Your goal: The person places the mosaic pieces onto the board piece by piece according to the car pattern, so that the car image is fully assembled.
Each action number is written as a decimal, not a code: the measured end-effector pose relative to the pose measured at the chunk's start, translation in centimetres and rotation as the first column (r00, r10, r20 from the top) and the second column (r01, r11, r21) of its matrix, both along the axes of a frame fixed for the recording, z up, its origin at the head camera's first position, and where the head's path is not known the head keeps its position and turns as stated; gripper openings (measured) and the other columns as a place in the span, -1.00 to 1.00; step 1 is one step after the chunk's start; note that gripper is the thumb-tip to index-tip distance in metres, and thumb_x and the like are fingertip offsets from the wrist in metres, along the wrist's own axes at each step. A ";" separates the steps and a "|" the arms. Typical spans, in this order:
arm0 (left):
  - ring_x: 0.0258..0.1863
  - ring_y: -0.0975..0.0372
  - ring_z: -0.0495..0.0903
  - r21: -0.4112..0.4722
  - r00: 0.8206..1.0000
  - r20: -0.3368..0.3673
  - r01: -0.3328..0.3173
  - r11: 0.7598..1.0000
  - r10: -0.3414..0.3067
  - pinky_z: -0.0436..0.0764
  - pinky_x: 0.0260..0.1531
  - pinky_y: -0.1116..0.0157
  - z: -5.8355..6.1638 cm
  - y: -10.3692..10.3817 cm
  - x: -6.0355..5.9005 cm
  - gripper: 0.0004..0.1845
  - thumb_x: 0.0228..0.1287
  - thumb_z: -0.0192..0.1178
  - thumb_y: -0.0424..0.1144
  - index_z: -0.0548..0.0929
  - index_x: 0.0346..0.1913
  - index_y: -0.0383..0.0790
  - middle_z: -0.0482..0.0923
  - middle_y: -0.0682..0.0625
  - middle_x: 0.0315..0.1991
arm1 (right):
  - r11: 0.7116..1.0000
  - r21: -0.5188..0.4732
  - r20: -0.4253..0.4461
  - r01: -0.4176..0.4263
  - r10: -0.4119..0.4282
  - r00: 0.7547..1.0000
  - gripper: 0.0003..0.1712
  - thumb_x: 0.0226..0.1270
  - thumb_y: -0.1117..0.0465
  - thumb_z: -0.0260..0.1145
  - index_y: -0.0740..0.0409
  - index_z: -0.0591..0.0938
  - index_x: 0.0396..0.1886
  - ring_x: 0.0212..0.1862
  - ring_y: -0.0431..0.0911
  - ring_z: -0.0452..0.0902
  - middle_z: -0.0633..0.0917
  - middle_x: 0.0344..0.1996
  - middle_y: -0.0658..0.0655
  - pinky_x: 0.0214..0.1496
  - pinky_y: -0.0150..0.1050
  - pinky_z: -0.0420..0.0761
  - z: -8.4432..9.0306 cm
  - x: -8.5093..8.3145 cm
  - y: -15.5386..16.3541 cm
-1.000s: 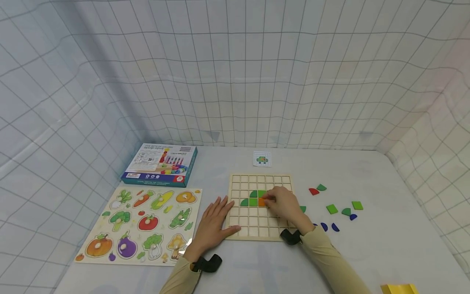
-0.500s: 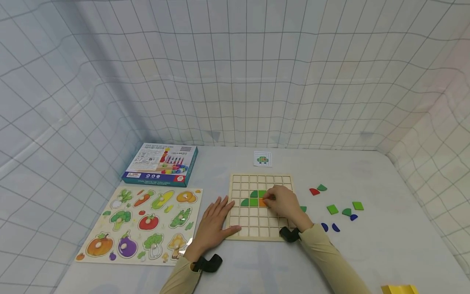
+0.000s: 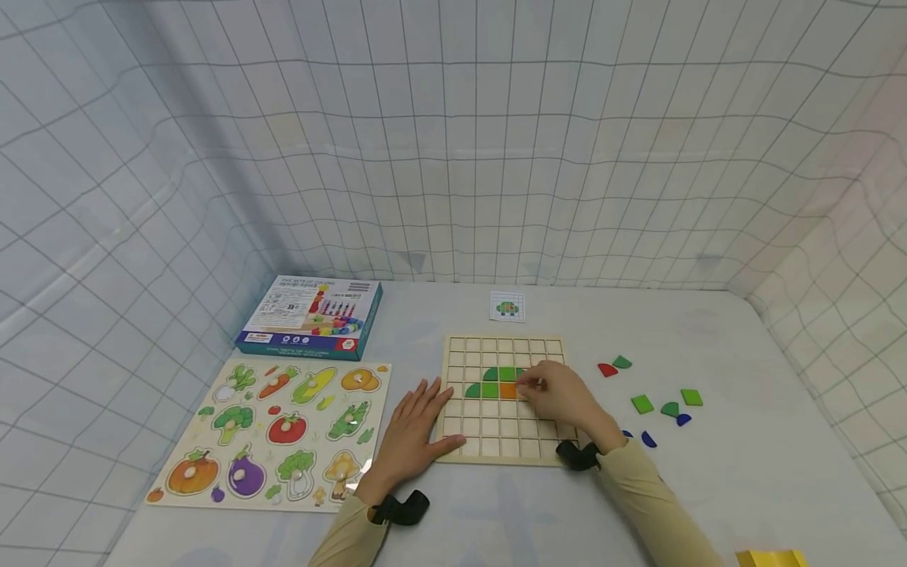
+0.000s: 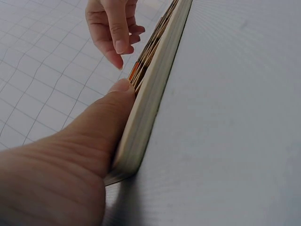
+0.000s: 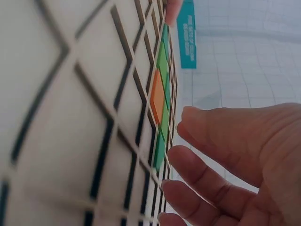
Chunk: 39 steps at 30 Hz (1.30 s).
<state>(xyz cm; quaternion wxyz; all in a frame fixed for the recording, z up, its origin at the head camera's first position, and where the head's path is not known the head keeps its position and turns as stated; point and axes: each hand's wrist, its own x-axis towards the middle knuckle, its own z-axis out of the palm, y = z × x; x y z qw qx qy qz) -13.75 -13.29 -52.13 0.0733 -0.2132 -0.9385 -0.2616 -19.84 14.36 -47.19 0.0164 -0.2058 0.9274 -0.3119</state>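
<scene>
My left hand [image 3: 414, 433] lies with spread fingers over the left edge of a wooden grid board [image 3: 489, 426]; its thumb [image 4: 106, 110] rests on the near rim. In the board's cells sit an orange square [image 3: 507, 390], green squares [image 3: 489, 390] and dark green quarter circles [image 3: 472, 390]. My right hand [image 3: 560, 396] hovers over the board just right of the orange square, partly covering a quarter circle in the row above. In the right wrist view its thumb [image 5: 207, 125] and fingers are bent but apart, with nothing between them.
Loose pieces lie right of the board: a red quarter circle [image 3: 607, 369], green squares [image 3: 642, 404], green quarter circles [image 3: 622, 361] and blue half circles [image 3: 649, 439]. A pattern card [image 3: 507, 307] lies behind it. Left are a vegetable puzzle [image 3: 265, 453] and a box [image 3: 308, 317]. A yellow object [image 3: 771, 558] shows at the front right.
My right hand has let go of the orange square and drawn slightly right, baring the square in its cell and part of a green quarter circle. My left hand has stayed put.
</scene>
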 end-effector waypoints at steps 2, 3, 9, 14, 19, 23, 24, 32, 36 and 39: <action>0.42 -0.04 -0.02 0.001 1.000 -0.013 0.004 1.000 -0.004 -0.03 0.34 -0.03 0.0 0.0 0.0 -0.15 0.14 0.23 0.22 0.30 0.40 -0.17 0.14 -0.15 0.42 | 1.000 -0.009 -0.012 0.008 -0.008 1.000 -0.89 0.22 0.21 0.38 0.08 0.76 -0.27 -0.43 -0.20 0.41 0.59 -0.45 -0.12 -0.41 -0.28 0.45 0.2 0.0 1.1; 0.42 -0.04 -0.02 0.003 1.000 -0.014 0.005 1.000 -0.005 -0.03 0.34 -0.02 0.0 0.0 0.0 -0.15 0.14 0.23 0.22 0.30 0.40 -0.18 0.15 -0.16 0.42 | 1.000 -0.014 -0.019 0.014 -0.014 1.000 -0.89 0.22 0.22 0.38 0.10 0.75 -0.27 -0.43 -0.19 0.41 0.59 -0.44 -0.11 -0.42 -0.28 0.45 0.3 -0.1 1.7; 0.44 0.00 -0.05 -0.008 1.000 0.008 0.001 1.000 -0.001 -0.07 0.36 0.03 0.0 0.0 0.0 -0.15 0.15 0.19 0.25 0.29 0.41 -0.15 0.12 -0.13 0.43 | 0.995 -0.025 -0.058 0.096 -0.097 0.994 -0.86 0.24 0.23 0.36 0.19 0.73 -0.25 -0.42 -0.16 0.43 0.64 -0.40 0.00 -0.45 -0.26 0.44 0.8 -0.5 5.8; 0.44 0.00 -0.06 -0.017 1.000 0.018 -0.002 1.000 0.002 -0.07 0.36 0.02 0.1 0.0 0.1 -0.15 0.16 0.18 0.26 0.28 0.42 -0.15 0.11 -0.13 0.43 | 0.979 -0.001 -0.076 0.202 -0.201 0.977 -0.82 0.26 0.22 0.34 0.24 0.72 -0.23 -0.33 -0.01 0.53 0.67 -0.31 0.14 -0.34 -0.10 0.53 0.8 -0.6 8.5; 0.44 0.00 -0.05 -0.018 1.000 0.016 -0.003 1.000 0.003 -0.07 0.36 0.02 0.1 0.0 0.1 -0.15 0.16 0.18 0.26 0.29 0.41 -0.15 0.12 -0.14 0.43 | 0.959 0.045 -0.077 0.279 -0.275 0.958 -0.76 0.27 0.21 0.32 0.30 0.69 -0.18 -0.28 0.08 0.56 0.67 -0.30 0.22 -0.33 -0.04 0.55 1.0 -0.4 9.9; 0.44 0.02 -0.06 -0.020 1.000 0.023 -0.005 1.000 0.005 -0.09 0.37 0.04 0.2 0.0 0.1 -0.15 0.15 0.19 0.25 0.28 0.41 -0.14 0.11 -0.12 0.43 | 0.951 0.075 -0.059 0.301 -0.297 0.953 -0.70 0.25 0.19 0.33 0.33 0.67 -0.13 -0.37 0.03 0.54 0.66 -0.31 0.24 -0.44 -0.14 0.50 1.1 -0.6 10.5; 0.44 0.03 -0.07 -0.023 1.000 0.028 -0.006 1.000 0.007 -0.10 0.37 0.05 0.2 0.0 0.1 -0.15 0.15 0.19 0.26 0.28 0.42 -0.14 0.11 -0.12 0.43 | 0.949 0.082 -0.051 0.303 -0.300 0.953 -0.69 0.24 0.20 0.33 0.33 0.66 -0.11 -0.38 0.02 0.53 0.67 -0.31 0.25 -0.45 -0.15 0.50 1.1 -0.6 10.6; 0.45 0.08 -0.13 -0.032 0.998 0.054 -0.011 0.999 0.013 -0.15 0.38 0.09 0.0 0.0 0.1 -0.13 0.16 0.16 0.28 0.25 0.44 -0.10 0.06 -0.07 0.45 | 0.933 0.147 0.032 0.327 -0.335 0.942 -0.63 0.21 0.24 0.33 0.34 0.63 -0.02 -0.44 -0.05 0.47 0.63 -0.33 0.22 -0.50 -0.22 0.46 0.7 -1.1 10.7; 0.46 0.08 -0.13 -0.033 0.998 0.055 -0.013 0.999 0.015 -0.15 0.38 0.10 0.1 0.0 0.1 -0.13 0.15 0.17 0.28 0.25 0.44 -0.10 0.06 -0.07 0.46 | 0.926 0.173 0.046 0.335 -0.348 0.936 -0.63 0.20 0.24 0.34 0.34 0.63 -0.02 -0.44 -0.03 0.45 0.62 -0.35 0.22 -0.50 -0.22 0.45 0.6 -1.0 10.6; 0.46 0.09 -0.13 -0.033 0.998 0.054 -0.016 0.999 0.018 -0.16 0.38 0.11 0.1 0.0 0.1 -0.13 0.15 0.17 0.29 0.24 0.44 -0.10 0.06 -0.06 0.46 | 0.926 0.177 0.046 0.333 -0.345 0.937 -0.65 0.20 0.23 0.35 0.32 0.64 -0.04 -0.43 -0.02 0.45 0.62 -0.36 0.21 -0.50 -0.22 0.44 0.5 -1.0 10.6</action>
